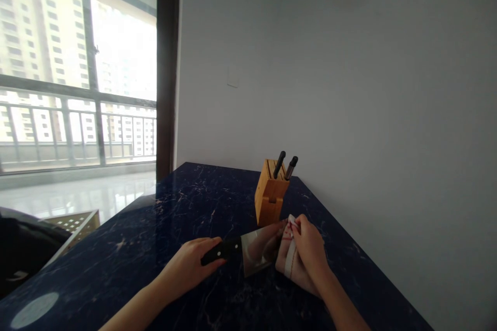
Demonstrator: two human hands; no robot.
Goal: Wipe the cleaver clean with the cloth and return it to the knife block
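cleaver [253, 254], far end hidden by cloth [287, 257] pinched in right hand [310, 244], handle [228, 250] gripped in left hand [190, 262]

Cleaver [259, 251]: far end behind cloth [284, 257]. Knives [279, 164]: blades hidden in block [267, 201]. Black object [27, 248]: cut off left.

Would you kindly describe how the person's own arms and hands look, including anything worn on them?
Both the left hand and right hand are ungloved, with no ring or watch visible. The left forearm and right forearm show no sleeve, bracelet or clear marking.
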